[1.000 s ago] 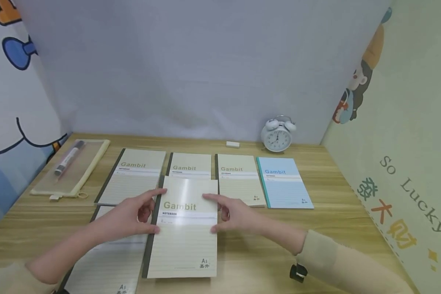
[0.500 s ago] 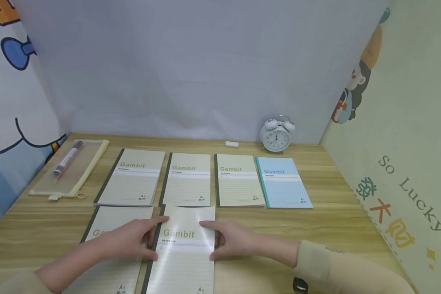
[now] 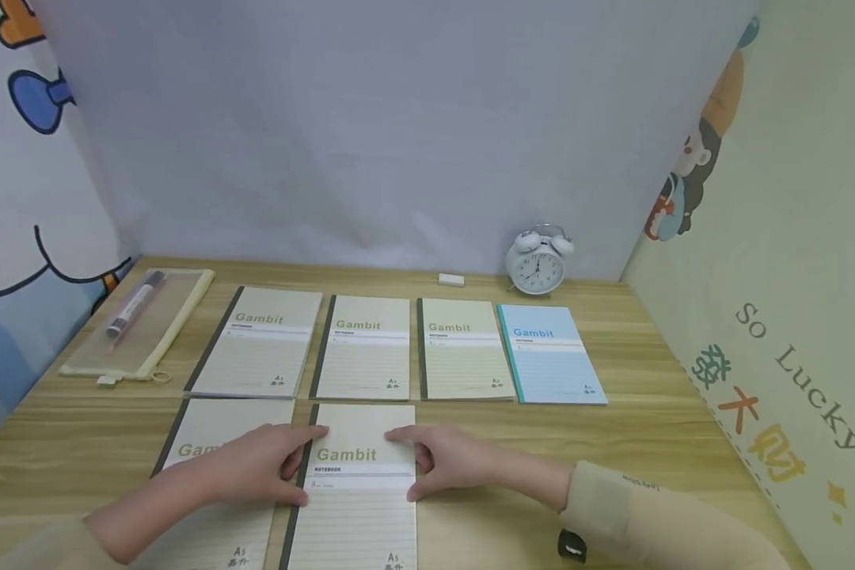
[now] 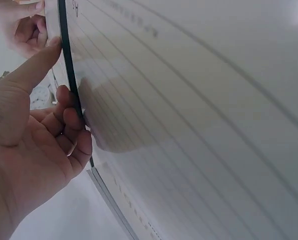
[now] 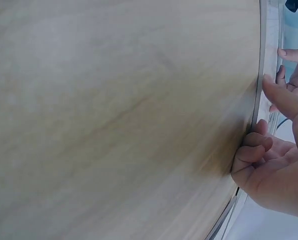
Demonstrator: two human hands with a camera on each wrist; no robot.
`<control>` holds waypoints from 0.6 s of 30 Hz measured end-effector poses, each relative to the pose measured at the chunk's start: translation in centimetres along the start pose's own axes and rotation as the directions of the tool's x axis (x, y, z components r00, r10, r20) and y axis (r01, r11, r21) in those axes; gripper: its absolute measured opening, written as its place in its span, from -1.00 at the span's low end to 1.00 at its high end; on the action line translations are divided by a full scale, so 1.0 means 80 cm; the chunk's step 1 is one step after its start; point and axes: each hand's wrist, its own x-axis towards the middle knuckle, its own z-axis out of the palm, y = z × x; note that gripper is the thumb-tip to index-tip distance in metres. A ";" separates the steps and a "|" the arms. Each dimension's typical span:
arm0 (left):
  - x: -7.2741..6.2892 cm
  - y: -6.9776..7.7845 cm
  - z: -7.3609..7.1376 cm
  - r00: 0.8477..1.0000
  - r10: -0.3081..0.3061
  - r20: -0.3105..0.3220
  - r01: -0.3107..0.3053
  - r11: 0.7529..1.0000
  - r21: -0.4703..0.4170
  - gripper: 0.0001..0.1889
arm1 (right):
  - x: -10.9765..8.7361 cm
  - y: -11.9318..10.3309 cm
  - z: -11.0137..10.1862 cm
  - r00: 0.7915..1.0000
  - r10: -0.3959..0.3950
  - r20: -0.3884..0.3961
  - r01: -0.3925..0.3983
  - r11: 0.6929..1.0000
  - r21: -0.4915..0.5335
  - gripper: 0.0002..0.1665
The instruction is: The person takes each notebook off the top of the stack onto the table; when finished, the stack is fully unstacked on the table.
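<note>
— Lowered toward the near side since a second ago, off the second back notebook (image 3: 362, 360): one cream notebook (image 3: 359, 518), dark along its spine.

— Lying where now?

— Looks flat, in the front row, just below that second one.

— And around it, biggest first?

— Behind, pale cloth (image 3: 399, 142). Beneath, a wooden table (image 3: 541, 507).

— More notebooks?

— Yes, in the back row, a left-end notebook (image 3: 256, 348) and a third notebook (image 3: 463, 360), both cream, then a blue notebook (image 3: 556, 360) at the right end. Nearer, beside the moved one, a front-left notebook (image 3: 221, 538), partly hidden.

— Off to the far left?

— A see-through pouch (image 3: 171, 324).

— Held how?

— Gripped at the spine edge by the left hand (image 3: 260, 463), forefinger and thumb at the cover, other fingers curled at the edge. Gripped likewise at the opposite edge by the right hand (image 3: 456, 459).

— Smaller still?

— A white alarm clock (image 3: 537, 269) near the cloth; a marker (image 3: 134, 309) at the pouch, inside or on top, cannot tell; last, a small white block (image 3: 451, 279), left of the clock.
</note>
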 end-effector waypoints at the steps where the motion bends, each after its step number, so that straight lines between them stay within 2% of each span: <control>1: 0.000 0.000 -0.003 1.000 0.002 -0.001 -0.002 1.000 -0.001 -0.08 | 0.000 0.000 -0.001 1.000 0.004 0.000 -0.004 1.000 0.008 -0.09; 6: -0.002 0.002 -0.029 0.998 0.048 -0.047 -0.049 0.999 -0.004 -0.11 | 0.006 -0.007 -0.021 0.999 0.044 -0.015 -0.043 0.998 0.043 -0.12; 10: -0.007 -0.004 -0.061 0.990 0.077 -0.117 -0.070 0.996 0.059 -0.16 | 0.016 -0.024 -0.049 0.998 0.025 -0.064 -0.027 0.999 -0.031 -0.13; 14: -0.012 -0.017 -0.093 0.973 0.078 -0.219 -0.045 0.988 0.151 -0.18 | 0.031 -0.043 -0.079 0.995 0.001 -0.102 -0.011 0.995 -0.097 -0.13; 18: -0.016 -0.031 -0.125 0.947 0.062 -0.315 -0.007 0.985 0.171 -0.17 | 0.050 -0.056 -0.103 0.988 -0.025 -0.149 0.006 0.991 -0.131 -0.12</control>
